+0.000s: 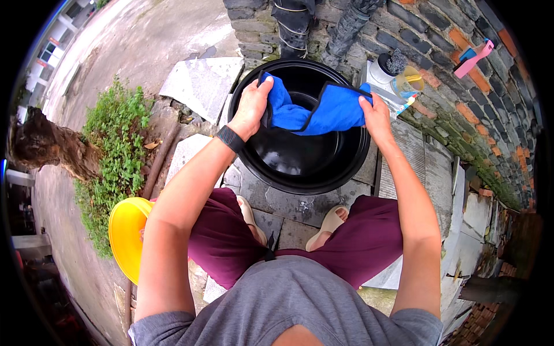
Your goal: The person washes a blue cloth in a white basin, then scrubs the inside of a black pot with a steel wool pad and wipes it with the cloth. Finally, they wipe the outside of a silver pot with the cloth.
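Observation:
A blue cloth (339, 108) with dark edging hangs stretched between my two hands, sagging in the middle. My left hand (253, 104) grips one end, thumb on top. At the other end, my right hand (375, 116) pinches the cloth near its corner. Both are above a large round black plastic basin (294, 155), which stands on the paving between me and the wall. The basin's inside is shiny with reflections; whether it holds water I cannot tell. Part of its far inner side is hidden behind the cloth.
A brick wall (437, 47) with wrapped pipes (294, 30) rises behind the basin. Right of it stand a white cup (381, 71) with a steel-wool scourer and a clear cup (407, 84). A pink-handled brush (474, 59) hangs there. At left are a yellow basin (125, 238), plants (114, 125) and a stump (52, 142).

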Demonstrator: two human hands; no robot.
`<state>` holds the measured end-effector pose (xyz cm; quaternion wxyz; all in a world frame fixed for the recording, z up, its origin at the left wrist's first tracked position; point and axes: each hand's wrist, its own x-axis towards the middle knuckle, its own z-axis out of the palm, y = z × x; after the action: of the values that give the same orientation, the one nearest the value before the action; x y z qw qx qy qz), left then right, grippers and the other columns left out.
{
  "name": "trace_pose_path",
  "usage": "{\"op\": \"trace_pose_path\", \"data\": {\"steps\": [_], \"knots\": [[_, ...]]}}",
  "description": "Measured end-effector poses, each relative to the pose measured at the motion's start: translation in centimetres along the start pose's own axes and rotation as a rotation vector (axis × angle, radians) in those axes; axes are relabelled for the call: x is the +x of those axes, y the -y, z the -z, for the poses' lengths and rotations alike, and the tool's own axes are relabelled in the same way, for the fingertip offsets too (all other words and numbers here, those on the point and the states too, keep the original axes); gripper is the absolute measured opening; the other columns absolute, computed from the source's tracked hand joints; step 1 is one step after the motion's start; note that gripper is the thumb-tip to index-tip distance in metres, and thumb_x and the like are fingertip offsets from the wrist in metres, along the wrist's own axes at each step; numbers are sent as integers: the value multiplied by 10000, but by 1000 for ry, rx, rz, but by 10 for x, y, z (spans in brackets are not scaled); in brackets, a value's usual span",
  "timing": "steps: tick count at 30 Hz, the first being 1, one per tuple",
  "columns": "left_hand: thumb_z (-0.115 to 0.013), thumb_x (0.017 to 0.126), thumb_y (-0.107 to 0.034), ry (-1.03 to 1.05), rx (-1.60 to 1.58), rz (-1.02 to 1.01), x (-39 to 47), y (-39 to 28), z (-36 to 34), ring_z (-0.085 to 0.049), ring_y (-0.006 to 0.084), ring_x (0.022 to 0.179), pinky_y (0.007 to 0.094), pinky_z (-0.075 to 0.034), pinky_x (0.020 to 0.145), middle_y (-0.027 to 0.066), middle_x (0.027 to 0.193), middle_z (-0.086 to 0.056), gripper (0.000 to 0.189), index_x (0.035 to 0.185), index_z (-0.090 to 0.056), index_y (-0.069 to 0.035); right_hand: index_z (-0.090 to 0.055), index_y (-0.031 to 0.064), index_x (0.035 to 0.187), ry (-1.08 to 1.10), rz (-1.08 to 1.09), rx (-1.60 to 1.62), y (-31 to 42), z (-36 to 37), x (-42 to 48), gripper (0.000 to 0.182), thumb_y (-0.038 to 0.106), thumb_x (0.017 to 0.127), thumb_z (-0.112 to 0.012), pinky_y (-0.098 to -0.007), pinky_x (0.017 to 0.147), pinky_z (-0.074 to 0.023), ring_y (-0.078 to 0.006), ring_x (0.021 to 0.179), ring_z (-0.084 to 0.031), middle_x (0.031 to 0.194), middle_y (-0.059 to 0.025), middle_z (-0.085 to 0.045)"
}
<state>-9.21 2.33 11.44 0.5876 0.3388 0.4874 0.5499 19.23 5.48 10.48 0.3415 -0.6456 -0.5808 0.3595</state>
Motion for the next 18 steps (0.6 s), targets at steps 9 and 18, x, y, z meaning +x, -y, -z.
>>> {"op": "trace_pose_path", "data": {"steps": [9,18], "knots": [[-619,883,-194,373,35,85,-25,0,-76,-601,135,935,285,-489,819,89,1049,-623,341,1137,-538,19,-369,84,1377,459,255,623,55,7,-30,681,205,801,-711,-337,957,-406,-194,1119,-490,1272,-143,-458],[-633,869,-233,396,-427,73,-7,-3,-188,-611,218,922,346,-511,814,167,1051,-596,394,1073,-516,83,-322,115,1405,146,279,336,31,85,-39,883,122,655,-788,-347,949,-417,-221,1088,-524,1228,-169,-490]]}}
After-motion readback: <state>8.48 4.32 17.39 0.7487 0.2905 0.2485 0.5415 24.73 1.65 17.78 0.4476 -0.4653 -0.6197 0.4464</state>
